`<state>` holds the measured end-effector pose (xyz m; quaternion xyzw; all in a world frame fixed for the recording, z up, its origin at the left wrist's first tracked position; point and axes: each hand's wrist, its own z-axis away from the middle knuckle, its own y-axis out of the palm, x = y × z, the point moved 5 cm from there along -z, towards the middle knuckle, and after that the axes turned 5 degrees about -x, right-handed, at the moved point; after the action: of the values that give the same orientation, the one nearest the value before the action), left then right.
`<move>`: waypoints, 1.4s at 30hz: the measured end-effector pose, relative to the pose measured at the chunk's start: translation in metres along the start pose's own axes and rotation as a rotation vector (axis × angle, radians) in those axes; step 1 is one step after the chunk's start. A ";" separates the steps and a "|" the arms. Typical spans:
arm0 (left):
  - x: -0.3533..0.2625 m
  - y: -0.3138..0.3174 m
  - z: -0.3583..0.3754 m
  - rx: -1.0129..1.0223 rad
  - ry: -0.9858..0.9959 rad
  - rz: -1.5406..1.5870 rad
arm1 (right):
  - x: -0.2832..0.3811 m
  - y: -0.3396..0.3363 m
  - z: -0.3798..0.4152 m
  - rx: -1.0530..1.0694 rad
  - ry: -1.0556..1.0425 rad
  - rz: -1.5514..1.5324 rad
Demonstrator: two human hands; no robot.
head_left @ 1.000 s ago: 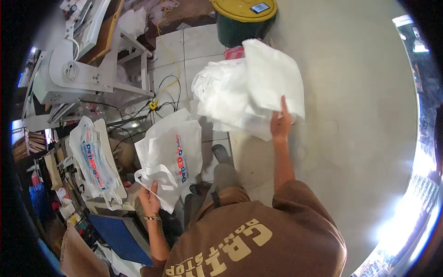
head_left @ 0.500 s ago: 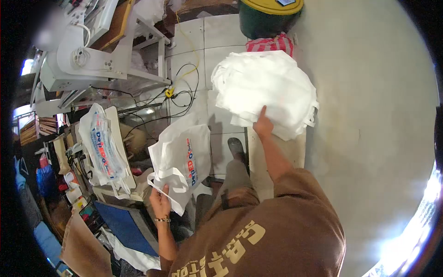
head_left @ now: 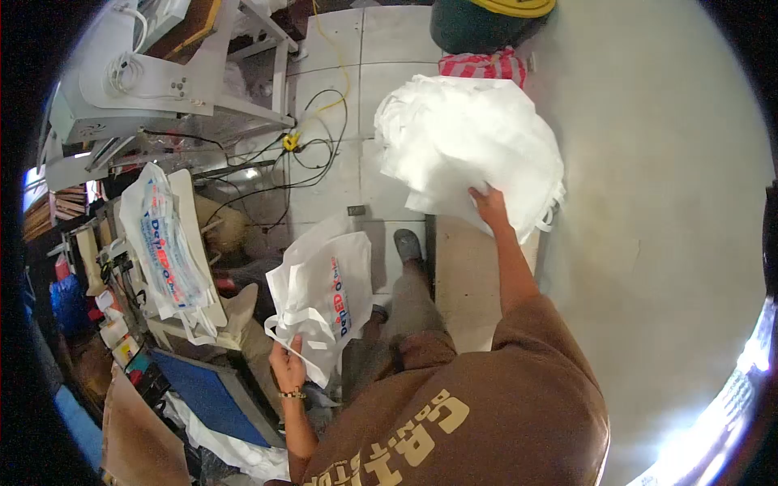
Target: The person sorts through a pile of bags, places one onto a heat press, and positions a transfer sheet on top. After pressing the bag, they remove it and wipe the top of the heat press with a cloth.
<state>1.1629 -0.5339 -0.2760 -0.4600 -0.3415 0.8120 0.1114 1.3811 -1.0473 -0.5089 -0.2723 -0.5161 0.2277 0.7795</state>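
Note:
My left hand [head_left: 288,366] grips a white fabric tote bag [head_left: 312,279] near its loop handles. Red and blue lettering runs along that bag, which hangs beside my leg. On the right, a thick pile of plain white bags [head_left: 454,134] rests on a beige bench [head_left: 466,279]. At the pile's near edge my right hand [head_left: 492,209] pinches the top white bag, its fingers partly sunk in the cloth. Another stack of printed white bags [head_left: 166,243] lies to the left on a board.
A white machine on a frame [head_left: 134,93] stands at upper left. Black cables and a yellow plug [head_left: 290,142] lie on the tiled floor. Beyond the pile are a red-striped bag [head_left: 486,66] and a green bin [head_left: 478,28]. A blue panel [head_left: 215,397] leans at lower left.
My right hand has gone from pointing a finger onto the pile to pinching the top bag, slightly to the right. The left hand still holds the printed bag. The view has shifted slightly.

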 end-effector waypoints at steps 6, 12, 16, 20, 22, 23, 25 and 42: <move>-0.018 0.013 -0.013 0.062 0.045 -0.008 | -0.063 -0.159 0.038 -0.540 0.398 -0.358; -0.019 0.015 -0.025 0.075 0.099 0.011 | -0.017 -0.219 0.052 -0.496 0.293 -0.498; -0.016 0.016 -0.024 0.051 0.088 0.076 | 0.001 -0.203 0.054 -0.573 0.178 -0.611; -0.019 0.016 -0.021 0.075 0.044 0.031 | -0.022 -0.211 0.073 -0.816 0.323 -0.544; -0.020 0.019 -0.018 0.075 0.056 0.051 | -0.024 -0.239 0.092 -1.027 0.298 -0.612; -0.023 0.022 -0.019 0.083 0.074 0.080 | -0.026 -0.253 0.102 -1.032 0.293 -0.603; -0.027 0.026 -0.023 0.099 0.097 0.119 | -0.019 -0.286 0.118 -0.962 0.092 -0.453; -0.081 0.045 -0.049 0.258 0.267 0.119 | 0.130 -0.340 0.176 -0.783 0.150 -0.419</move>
<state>1.2541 -0.5855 -0.2682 -0.5650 -0.1890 0.7859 0.1656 1.2898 -1.1862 -0.1400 -0.4522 -0.5495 -0.1678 0.6822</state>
